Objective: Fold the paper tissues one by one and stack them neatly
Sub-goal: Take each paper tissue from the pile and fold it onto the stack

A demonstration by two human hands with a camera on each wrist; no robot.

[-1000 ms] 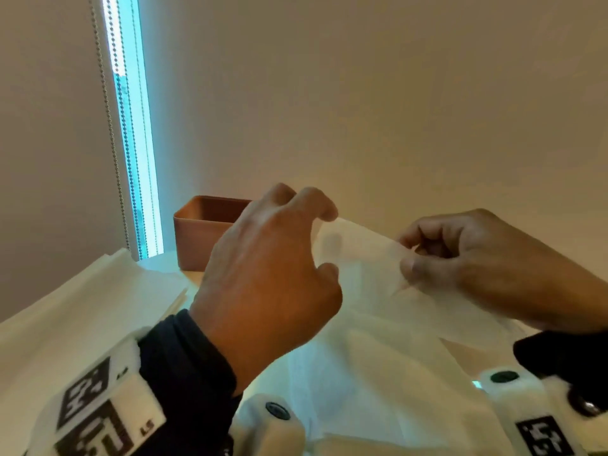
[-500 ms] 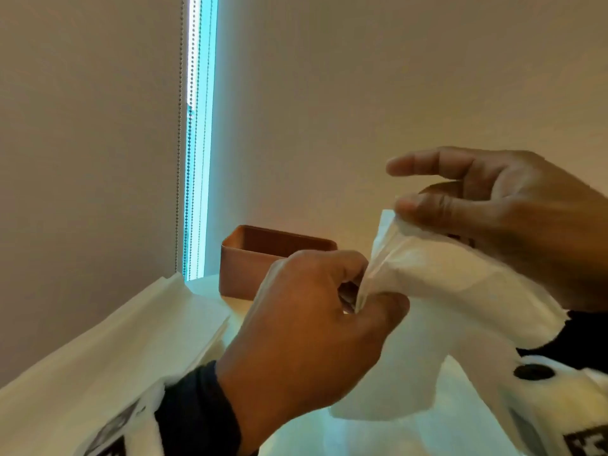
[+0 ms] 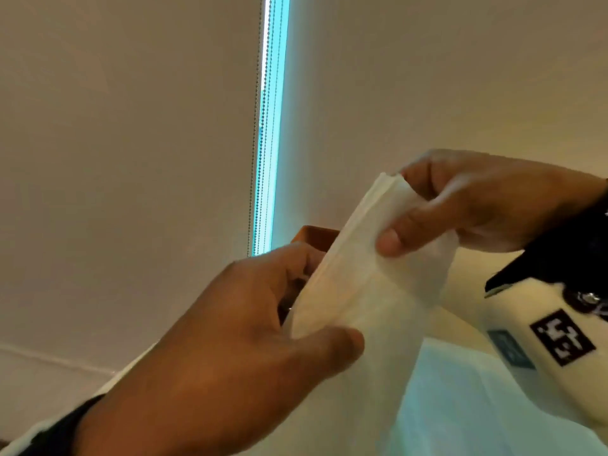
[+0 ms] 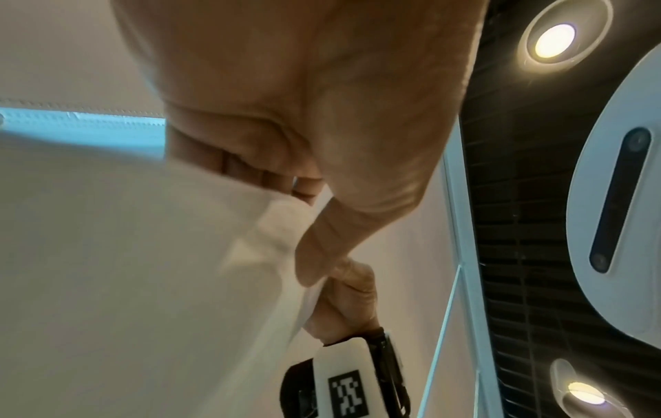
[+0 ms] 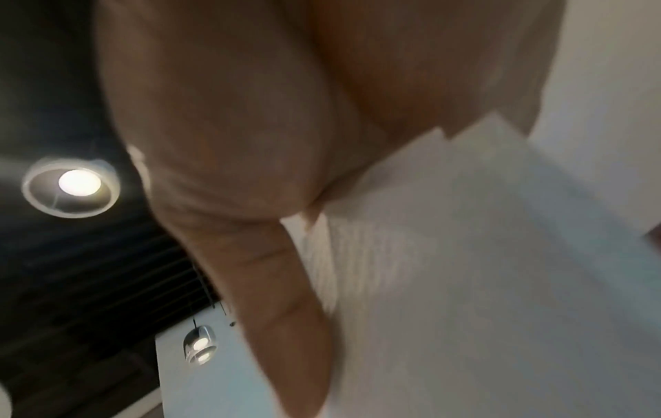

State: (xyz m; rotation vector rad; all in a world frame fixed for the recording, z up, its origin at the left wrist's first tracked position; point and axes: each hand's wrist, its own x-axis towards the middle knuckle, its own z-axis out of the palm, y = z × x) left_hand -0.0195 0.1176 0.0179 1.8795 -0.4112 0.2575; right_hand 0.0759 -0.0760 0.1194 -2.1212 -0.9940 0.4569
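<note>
Tissue (image 3: 378, 274): doubled over, held in the air at centre frame.
Left hand (image 3: 250, 340): pinching lower edge, 7 o'clock.
Right hand (image 3: 477, 205): pinching top corner, 2 o'clock.
Progress: fold apparently underway; stacking still ahead; finished stack unseen.

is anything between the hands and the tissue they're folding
Nothing visible. The left hand pinches the tissue at its lower end and the right hand pinches its upper end, both touching it directly.
</note>
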